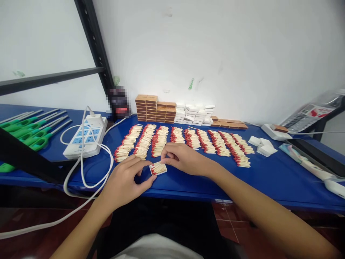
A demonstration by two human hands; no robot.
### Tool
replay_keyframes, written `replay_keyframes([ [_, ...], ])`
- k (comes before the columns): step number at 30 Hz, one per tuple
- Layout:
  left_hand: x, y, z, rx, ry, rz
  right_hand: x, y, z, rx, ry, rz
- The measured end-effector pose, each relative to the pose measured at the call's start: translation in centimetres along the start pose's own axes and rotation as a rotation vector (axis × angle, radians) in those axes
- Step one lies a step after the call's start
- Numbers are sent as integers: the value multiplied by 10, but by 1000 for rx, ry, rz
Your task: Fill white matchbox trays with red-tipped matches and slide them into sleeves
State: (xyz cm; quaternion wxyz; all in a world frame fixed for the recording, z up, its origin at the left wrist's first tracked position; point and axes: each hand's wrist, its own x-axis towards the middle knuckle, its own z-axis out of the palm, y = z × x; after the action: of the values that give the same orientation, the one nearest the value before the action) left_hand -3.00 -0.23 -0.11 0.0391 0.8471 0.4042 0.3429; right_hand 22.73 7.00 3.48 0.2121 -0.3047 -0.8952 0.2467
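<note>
A small white matchbox tray (158, 168) filled with red-tipped matches lies on the blue table (269, 180) near its front edge. My left hand (126, 180) is curled around the tray's left side, thumb and fingers touching it. My right hand (183, 158) rests just right of the tray, fingers pinched together at its top edge; whether a match is in them I cannot make out. Behind the hands, several rows of loose matches (183, 142) are laid out across the table.
Brown matchbox sleeves (155, 108) and white trays (192, 114) are stacked at the wall. A white power strip (86, 136) with looping cable lies at left, beside green-handled lighters (29, 129). Loose white trays (262, 146) and a dark phone (315, 154) sit at right.
</note>
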Motion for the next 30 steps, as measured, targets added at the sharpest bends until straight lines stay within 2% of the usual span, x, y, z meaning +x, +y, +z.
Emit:
replay_keyframes([
  [3, 0, 0, 0, 5, 2, 2, 0, -1, 1, 40, -64, -21],
  [6, 0, -1, 0, 10, 3, 8, 2, 6, 6, 64, 38, 7],
  [9, -1, -1, 0, 13, 6, 13, 5, 16, 11, -30, 108, 16],
  [13, -1, -1, 1, 3, 2, 11, 7, 23, 16, -119, 81, 13],
  [18, -2, -1, 1, -1, 5, 7, 8, 23, 17, -106, 101, 35],
  [30, -2, -1, 1, 3, 15, 15, 5, 24, 11, -135, 55, 75],
])
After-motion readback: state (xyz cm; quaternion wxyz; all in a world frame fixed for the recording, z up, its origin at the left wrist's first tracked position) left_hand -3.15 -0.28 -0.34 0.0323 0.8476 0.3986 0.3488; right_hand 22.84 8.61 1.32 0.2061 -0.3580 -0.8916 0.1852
